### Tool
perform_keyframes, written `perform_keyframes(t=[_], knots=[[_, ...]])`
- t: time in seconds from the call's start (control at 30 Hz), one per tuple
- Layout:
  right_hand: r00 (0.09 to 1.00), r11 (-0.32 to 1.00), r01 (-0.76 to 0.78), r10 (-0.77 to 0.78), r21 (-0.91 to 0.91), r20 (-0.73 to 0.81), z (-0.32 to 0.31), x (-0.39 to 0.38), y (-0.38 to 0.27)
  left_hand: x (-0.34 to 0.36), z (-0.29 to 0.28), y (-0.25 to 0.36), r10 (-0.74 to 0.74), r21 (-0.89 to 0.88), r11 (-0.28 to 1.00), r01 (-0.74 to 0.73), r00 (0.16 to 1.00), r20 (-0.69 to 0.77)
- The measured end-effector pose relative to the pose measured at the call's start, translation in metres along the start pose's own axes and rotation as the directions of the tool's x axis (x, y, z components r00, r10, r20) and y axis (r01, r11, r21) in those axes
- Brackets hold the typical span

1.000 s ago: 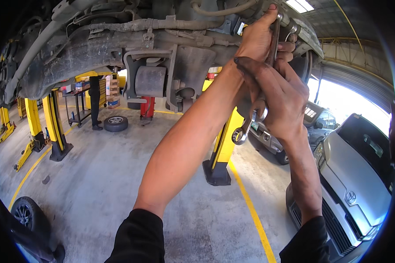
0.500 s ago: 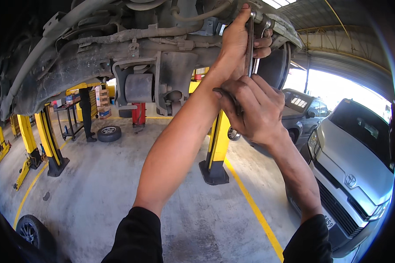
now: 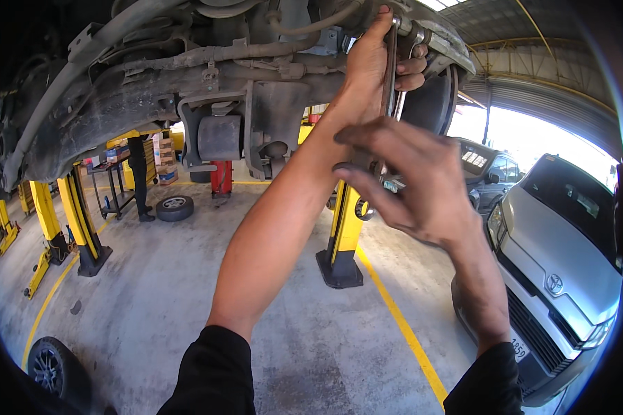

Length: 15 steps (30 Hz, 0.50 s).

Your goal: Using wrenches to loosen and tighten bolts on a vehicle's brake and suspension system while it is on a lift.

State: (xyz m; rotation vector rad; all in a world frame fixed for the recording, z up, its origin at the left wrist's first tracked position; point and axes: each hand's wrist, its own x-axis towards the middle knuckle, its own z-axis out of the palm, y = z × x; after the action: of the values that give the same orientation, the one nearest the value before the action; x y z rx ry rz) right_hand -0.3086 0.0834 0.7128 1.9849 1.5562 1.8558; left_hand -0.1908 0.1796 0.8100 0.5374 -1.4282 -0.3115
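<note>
My left hand (image 3: 374,66) is raised under the lifted vehicle (image 3: 138,97), its fingers closed around a long metal wrench (image 3: 390,66). The upper end of that wrench meets a shiny round fitting by the wheel area. A second, chrome shaft (image 3: 400,104) runs alongside it, close to my left fingers. Below them, my right hand (image 3: 422,180) is off the tools with thumb and fingers apart, slightly blurred, in front of my left forearm. It covers the lower ends of both shafts. Small shiny parts behind my right hand are too unclear to name.
Yellow lift posts (image 3: 342,242) stand ahead and at left. A silver vehicle (image 3: 561,242) is parked close on the right, with a grey vehicle (image 3: 481,166) behind it. Loose wheels (image 3: 175,208) lie on the floor. A person (image 3: 139,176) stands near a cart at far left.
My right hand has let go of the shafts' lower ends and opened, dropping slightly away. The left hand keeps its hold, and the wrench's lower part has tilted a little to the left.
</note>
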Motion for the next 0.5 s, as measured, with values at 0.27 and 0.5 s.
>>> perform_keyframes(t=[0.27, 0.5], knots=[[0.976, 0.881, 0.029, -0.127, -0.472, -0.178, -0.071, 0.072, 0.014, -0.014, 0.025, -0.007, 0.153, 0.289, 0.953, -0.094, 0.969, -0.192], [0.971, 0.941, 0.031, -0.108, -0.337, -0.212, -0.090, 0.012, 0.067, 0.002, 0.005, 0.003, 0.073, 0.120, 0.991, -0.060, 0.991, -0.112]])
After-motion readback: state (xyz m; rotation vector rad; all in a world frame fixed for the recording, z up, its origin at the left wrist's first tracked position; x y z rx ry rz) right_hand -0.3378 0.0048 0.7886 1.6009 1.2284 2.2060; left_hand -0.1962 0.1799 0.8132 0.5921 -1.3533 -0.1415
